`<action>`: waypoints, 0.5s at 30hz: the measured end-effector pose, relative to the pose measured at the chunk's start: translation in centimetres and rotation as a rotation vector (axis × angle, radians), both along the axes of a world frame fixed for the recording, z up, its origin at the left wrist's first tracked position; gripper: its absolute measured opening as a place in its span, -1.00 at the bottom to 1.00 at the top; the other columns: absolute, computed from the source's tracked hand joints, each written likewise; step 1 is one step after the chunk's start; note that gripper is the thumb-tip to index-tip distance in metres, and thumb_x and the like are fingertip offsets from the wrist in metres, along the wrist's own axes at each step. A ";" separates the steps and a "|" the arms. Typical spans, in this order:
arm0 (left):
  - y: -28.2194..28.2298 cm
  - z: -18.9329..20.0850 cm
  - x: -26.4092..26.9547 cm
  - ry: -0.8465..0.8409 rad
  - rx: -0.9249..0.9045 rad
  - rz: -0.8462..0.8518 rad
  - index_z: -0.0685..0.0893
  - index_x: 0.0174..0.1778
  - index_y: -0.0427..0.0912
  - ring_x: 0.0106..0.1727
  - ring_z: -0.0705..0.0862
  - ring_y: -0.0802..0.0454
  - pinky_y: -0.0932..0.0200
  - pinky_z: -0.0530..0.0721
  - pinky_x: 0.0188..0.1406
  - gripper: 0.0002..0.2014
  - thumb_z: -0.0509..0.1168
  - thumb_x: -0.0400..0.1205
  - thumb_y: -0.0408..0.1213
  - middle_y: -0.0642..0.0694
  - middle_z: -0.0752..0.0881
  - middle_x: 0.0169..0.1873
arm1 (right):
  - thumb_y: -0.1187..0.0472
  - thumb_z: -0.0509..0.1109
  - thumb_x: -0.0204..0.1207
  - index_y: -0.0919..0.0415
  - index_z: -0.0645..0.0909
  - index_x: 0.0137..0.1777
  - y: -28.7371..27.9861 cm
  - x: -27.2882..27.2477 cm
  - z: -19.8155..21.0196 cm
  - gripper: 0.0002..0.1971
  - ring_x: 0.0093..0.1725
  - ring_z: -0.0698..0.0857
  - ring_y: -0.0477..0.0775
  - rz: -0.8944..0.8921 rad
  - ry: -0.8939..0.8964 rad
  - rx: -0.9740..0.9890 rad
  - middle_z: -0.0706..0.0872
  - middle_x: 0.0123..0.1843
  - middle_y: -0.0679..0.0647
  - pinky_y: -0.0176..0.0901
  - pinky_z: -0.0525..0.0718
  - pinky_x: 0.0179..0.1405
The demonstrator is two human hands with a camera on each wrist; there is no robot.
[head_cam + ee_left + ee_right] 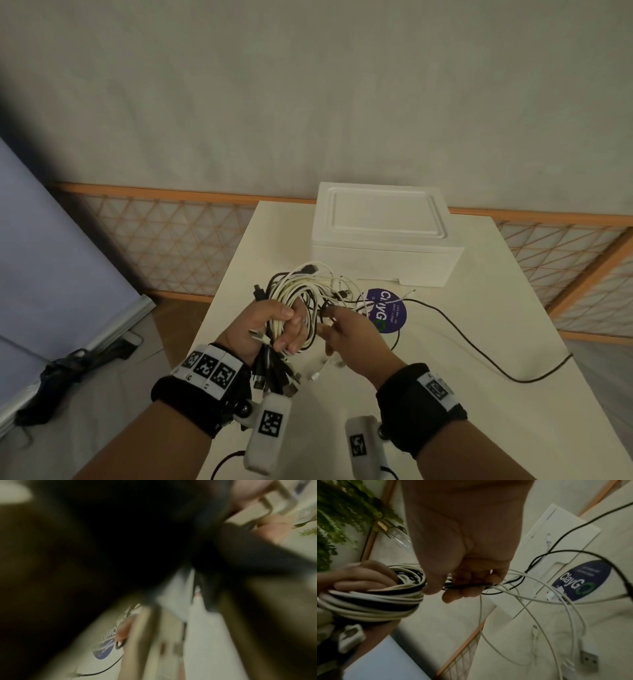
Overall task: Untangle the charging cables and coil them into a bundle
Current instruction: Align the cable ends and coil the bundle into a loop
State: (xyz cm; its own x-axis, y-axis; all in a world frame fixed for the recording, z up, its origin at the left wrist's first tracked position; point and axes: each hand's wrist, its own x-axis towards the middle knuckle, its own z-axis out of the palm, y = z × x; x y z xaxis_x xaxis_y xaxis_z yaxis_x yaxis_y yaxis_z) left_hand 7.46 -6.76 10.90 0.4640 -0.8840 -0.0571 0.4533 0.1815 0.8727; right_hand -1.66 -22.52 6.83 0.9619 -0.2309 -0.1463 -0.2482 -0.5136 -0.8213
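Note:
My left hand (274, 325) grips a coiled bundle of white and black charging cables (301, 291), held above the table; plug ends hang below the fist. In the right wrist view the coil (373, 601) sits at the left with the left hand's fingers (359, 577) curled round it. My right hand (346, 329) is just right of the coil and pinches a thin black cable (467, 586) between thumb and fingers. That black cable (479, 346) trails away over the table to the right. Loose white cables (556, 599) hang from the hand. The left wrist view is dark and blurred.
A white foam box (383, 233) stands at the back of the cream table (445, 411). A round purple sticker (388, 310) lies in front of it. An orange lattice rail (171, 240) runs behind, with a blue panel (51, 257) at the left.

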 end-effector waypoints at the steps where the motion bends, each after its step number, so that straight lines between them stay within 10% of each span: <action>1: -0.3 0.3 -0.2 -0.022 0.109 0.061 0.64 -0.31 -0.25 -0.50 0.69 0.07 0.28 0.65 -0.44 -0.91 0.42 0.37 -0.34 0.00 0.65 -0.63 | 0.01 0.27 0.63 -0.03 0.57 0.21 0.1 0.3 -0.1 -0.79 -0.41 0.66 -0.10 -0.029 -0.022 0.016 0.70 -0.45 -0.08 -0.19 0.64 -0.33; 6: 0.0 1.0 -0.7 -0.022 0.332 0.189 0.50 -0.34 -0.31 -0.70 0.62 0.15 0.34 0.59 -0.70 -0.78 0.36 0.15 -0.48 -0.08 0.63 -0.72 | 0.38 0.25 0.58 0.21 0.67 0.24 -0.9 0.7 -1.3 -0.71 -0.08 0.71 -0.09 0.087 -0.127 -0.196 0.73 0.07 0.03 -0.46 0.61 -0.02; 8: 0.0 0.7 -0.3 0.000 0.305 0.253 0.54 -0.39 -0.33 -0.69 0.62 0.13 0.33 0.59 -0.69 -0.92 0.30 0.32 -0.54 -0.07 0.62 -0.72 | 0.47 0.30 0.47 0.23 0.68 0.26 -1.6 0.2 -1.9 -0.62 0.06 0.74 0.04 0.258 -0.189 -0.375 0.72 0.22 0.07 -0.27 0.69 0.06; 12: 0.6 0.1 0.3 0.045 -0.022 -0.004 0.69 -0.33 -0.18 -0.46 0.65 0.04 0.24 0.60 -0.38 -0.91 0.33 0.44 -0.26 -0.01 0.62 -0.65 | 0.39 0.68 -0.15 0.03 0.81 -0.21 -2.9 -0.8 -3.0 -0.55 -0.22 0.78 -0.01 0.456 -0.302 -0.764 0.79 0.09 -0.09 -0.27 0.75 -0.31; 15: 0.5 -0.5 0.4 0.023 -0.063 -0.083 0.68 -0.24 -0.17 -0.38 0.66 0.04 0.25 0.59 -0.30 -0.88 0.27 0.51 -0.24 0.00 0.66 -0.59 | 0.41 0.63 0.04 0.12 0.81 -0.19 -2.9 -1.1 -2.5 -0.68 -0.16 0.79 0.02 0.461 -0.364 -0.774 0.79 0.10 -0.06 -0.27 0.72 -0.25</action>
